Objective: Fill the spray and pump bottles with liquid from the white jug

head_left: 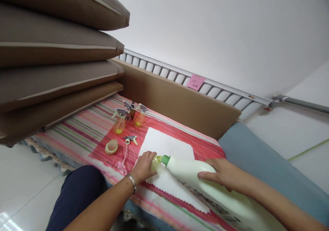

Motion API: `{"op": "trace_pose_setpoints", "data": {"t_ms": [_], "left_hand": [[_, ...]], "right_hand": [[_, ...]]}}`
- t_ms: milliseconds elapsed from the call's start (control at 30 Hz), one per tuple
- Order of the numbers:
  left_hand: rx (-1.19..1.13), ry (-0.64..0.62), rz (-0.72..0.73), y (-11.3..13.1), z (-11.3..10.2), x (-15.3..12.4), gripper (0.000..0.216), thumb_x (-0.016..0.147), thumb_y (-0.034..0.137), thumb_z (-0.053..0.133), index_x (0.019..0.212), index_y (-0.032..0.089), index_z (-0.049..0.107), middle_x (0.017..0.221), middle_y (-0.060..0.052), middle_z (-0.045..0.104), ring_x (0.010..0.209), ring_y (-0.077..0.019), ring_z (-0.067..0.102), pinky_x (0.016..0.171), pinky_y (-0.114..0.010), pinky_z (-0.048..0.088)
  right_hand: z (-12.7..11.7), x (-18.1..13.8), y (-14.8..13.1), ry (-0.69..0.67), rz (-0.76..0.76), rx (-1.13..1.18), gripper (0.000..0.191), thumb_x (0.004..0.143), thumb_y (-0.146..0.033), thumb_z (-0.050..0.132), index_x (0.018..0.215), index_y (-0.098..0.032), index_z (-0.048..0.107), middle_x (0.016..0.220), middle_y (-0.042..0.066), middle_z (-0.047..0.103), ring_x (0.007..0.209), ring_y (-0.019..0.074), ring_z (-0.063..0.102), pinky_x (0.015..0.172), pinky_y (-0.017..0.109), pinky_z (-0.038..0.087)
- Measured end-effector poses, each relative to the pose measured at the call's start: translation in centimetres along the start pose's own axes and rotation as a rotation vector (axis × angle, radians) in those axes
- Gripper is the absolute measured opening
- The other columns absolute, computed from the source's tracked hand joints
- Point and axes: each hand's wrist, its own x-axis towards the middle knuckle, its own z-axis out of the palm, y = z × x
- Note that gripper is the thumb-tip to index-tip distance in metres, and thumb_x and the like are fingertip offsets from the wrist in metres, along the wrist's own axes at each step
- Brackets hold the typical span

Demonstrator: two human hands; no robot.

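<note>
My left hand (144,167) is closed around a small clear yellowish bottle (155,162) standing on a white cloth (164,145). My right hand (223,173) grips a large white bottle (195,178) tipped on its side, its green spout (166,160) touching the small bottle's mouth. A loose spray head with its tube (130,141) and a round beige cap (111,146) lie to the left on red plastic sheet.
Three small spray bottles (128,118) stand further back on the striped bedcover (82,128). Brown cushions (51,70) are stacked at left, a cardboard panel (180,100) stands behind, and a pink note (195,82) hangs on the rail. A blue mattress (257,155) lies to the right.
</note>
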Motion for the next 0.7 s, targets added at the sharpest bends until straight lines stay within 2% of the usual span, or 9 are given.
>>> {"op": "trace_pose_setpoints", "data": {"t_ms": [700], "left_hand": [[-0.011, -0.002, 0.008, 0.09, -0.13, -0.09, 0.070, 0.060, 0.027, 0.074, 0.123, 0.025, 0.043, 0.124, -0.007, 0.050, 0.113, -0.0256, 0.047, 0.095, -0.037, 0.039]], "right_hand": [[-0.09, 0.09, -0.18, 0.007, 0.003, -0.005, 0.036, 0.076, -0.050, 0.056, 0.081, -0.015, 0.061, 0.068, 0.004, 0.060, 0.047, 0.0120, 0.053, 0.034, 0.019, 0.034]]}}
